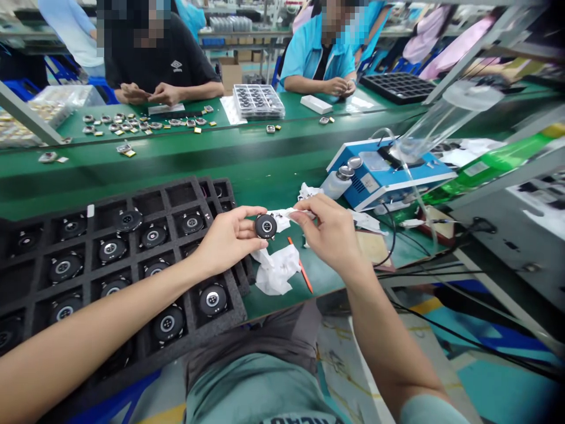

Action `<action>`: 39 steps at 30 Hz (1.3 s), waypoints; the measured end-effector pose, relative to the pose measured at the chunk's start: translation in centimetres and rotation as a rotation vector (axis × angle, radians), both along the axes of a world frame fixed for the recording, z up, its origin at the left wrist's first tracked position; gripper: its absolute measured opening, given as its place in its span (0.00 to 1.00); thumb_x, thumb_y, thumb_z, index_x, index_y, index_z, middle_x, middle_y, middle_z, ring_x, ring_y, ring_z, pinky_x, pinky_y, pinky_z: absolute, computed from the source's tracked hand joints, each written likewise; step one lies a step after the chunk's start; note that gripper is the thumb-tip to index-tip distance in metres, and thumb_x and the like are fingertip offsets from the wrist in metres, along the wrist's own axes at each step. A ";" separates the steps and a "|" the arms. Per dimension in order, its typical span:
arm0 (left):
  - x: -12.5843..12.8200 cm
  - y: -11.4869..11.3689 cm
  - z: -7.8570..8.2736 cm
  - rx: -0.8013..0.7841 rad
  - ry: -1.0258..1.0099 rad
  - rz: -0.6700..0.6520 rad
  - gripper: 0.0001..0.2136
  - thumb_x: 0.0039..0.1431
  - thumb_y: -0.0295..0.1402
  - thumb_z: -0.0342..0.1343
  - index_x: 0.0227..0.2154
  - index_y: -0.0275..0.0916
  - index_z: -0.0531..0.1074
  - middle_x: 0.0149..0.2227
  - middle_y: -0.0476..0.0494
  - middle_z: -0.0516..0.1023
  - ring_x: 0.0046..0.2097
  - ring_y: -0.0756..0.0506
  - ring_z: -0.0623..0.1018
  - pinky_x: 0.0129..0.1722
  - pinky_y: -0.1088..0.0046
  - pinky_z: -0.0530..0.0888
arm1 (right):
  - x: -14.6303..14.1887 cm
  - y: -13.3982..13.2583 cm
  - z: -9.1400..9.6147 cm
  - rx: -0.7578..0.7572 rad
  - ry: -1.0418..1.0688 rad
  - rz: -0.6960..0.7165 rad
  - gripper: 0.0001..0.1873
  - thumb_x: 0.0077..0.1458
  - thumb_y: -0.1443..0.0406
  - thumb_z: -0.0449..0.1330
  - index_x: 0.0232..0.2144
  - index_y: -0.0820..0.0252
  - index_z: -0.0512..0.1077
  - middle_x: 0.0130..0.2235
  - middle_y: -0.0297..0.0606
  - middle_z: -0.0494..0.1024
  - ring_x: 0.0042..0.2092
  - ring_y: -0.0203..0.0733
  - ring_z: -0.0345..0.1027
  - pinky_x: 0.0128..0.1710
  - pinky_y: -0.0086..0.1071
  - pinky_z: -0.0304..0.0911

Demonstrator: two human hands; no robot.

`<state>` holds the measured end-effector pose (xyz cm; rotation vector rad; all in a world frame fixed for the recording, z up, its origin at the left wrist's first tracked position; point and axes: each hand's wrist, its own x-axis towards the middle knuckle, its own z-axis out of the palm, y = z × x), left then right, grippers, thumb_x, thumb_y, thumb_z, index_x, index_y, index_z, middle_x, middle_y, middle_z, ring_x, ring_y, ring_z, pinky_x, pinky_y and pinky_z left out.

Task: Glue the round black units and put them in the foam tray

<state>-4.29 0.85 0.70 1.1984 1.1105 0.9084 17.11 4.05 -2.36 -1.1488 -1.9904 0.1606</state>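
Between the thumb and fingers of my left hand [232, 238] is a round black smartwatch body [265, 227], its sensor side turned toward me. My right hand [329, 232] pinches a white wipe [282, 215] just to the right of the watch; I cannot tell whether the wipe touches it. Below the hands, a crumpled white tissue [278, 271] lies on the green bench, with an orange pen-like stick [302, 272] beside it. Left of my left hand, a black foam tray [179, 199] holds several similar watch bodies [213, 299] in its square compartments.
At the right stand a blue machine [375, 174], a dispenser bottle [338, 181] and a tilted green bottle [489, 168], with black cables [391, 235] near my right forearm. Across the bench, two people work beside small watch parts [128, 125] and a clear compartment box [258, 101].
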 end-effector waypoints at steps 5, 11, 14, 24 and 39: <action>0.0 0.1 -0.2 0.029 0.026 -0.071 0.26 0.42 0.21 0.70 0.48 0.34 0.74 0.33 0.47 0.84 0.34 0.47 0.83 0.40 0.69 0.79 | -2.5 -0.4 0.5 0.086 -0.013 0.242 0.08 0.67 0.65 0.57 0.36 0.55 0.76 0.38 0.40 0.79 0.41 0.45 0.68 0.41 0.39 0.64; -0.1 -0.1 -0.2 0.057 0.018 -0.042 0.26 0.42 0.22 0.71 0.47 0.34 0.74 0.33 0.47 0.84 0.34 0.46 0.83 0.41 0.67 0.79 | -2.8 -0.5 -0.1 0.074 0.018 0.215 0.08 0.67 0.65 0.57 0.36 0.55 0.76 0.36 0.39 0.78 0.40 0.45 0.67 0.41 0.39 0.63; -0.1 -0.1 -0.2 0.036 0.045 -0.054 0.27 0.42 0.22 0.71 0.49 0.34 0.73 0.31 0.47 0.83 0.34 0.46 0.83 0.41 0.67 0.80 | -2.7 -0.6 -0.1 0.057 0.056 0.154 0.08 0.66 0.64 0.58 0.35 0.55 0.75 0.35 0.39 0.78 0.40 0.45 0.69 0.41 0.39 0.64; -0.1 -0.3 0.3 0.055 -0.037 0.076 0.29 0.43 0.23 0.72 0.51 0.34 0.72 0.40 0.42 0.86 0.38 0.46 0.85 0.44 0.68 0.80 | -0.1 -1.7 -1.0 -0.228 -0.099 -0.006 0.07 0.61 0.64 0.63 0.29 0.56 0.75 0.31 0.36 0.80 0.33 0.43 0.71 0.32 0.35 0.58; -0.1 0.1 -0.1 0.029 -0.054 0.090 0.30 0.42 0.21 0.73 0.50 0.32 0.72 0.38 0.44 0.87 0.36 0.50 0.85 0.40 0.75 0.81 | -2.9 -3.3 -0.4 -0.267 0.127 0.090 0.07 0.64 0.64 0.61 0.32 0.58 0.75 0.33 0.37 0.80 0.33 0.39 0.68 0.34 0.34 0.58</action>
